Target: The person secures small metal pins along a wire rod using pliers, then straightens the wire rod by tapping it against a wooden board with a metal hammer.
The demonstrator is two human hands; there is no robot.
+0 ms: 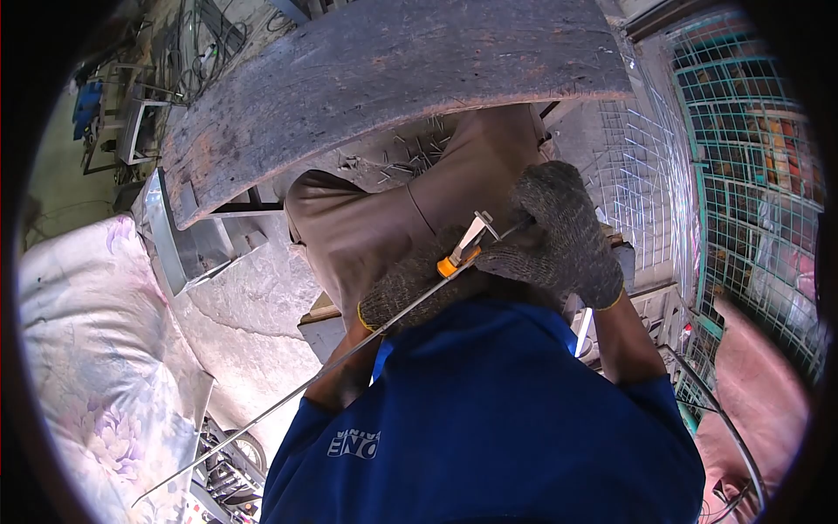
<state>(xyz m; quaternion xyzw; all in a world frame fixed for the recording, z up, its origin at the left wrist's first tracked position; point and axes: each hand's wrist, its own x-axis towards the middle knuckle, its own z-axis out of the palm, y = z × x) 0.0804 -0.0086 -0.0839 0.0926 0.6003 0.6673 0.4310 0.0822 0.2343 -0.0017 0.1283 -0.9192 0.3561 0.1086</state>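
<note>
My left hand (410,293), in a dark knit glove with a yellow cuff, is closed around a long thin metal bar tool (358,346) in front of my chest. An orange piece (457,262) and a pale metal jaw (476,231) sit at the tool's upper end. The bar slants down to the lower left. Just right of the jaw, my gloved right hand (567,236) has bent fingers closed near a small dark piece, too hidden to name. Parts of the left fingers are hidden behind the tool.
A worn dark board (393,70) spans the top, beyond my knees. Scattered metal pins (423,153) lie on the floor below it. Flowered cloth (105,349) is at left, near a metal channel piece (188,240). Green wire mesh (742,175) and pink cloth (755,393) are at right.
</note>
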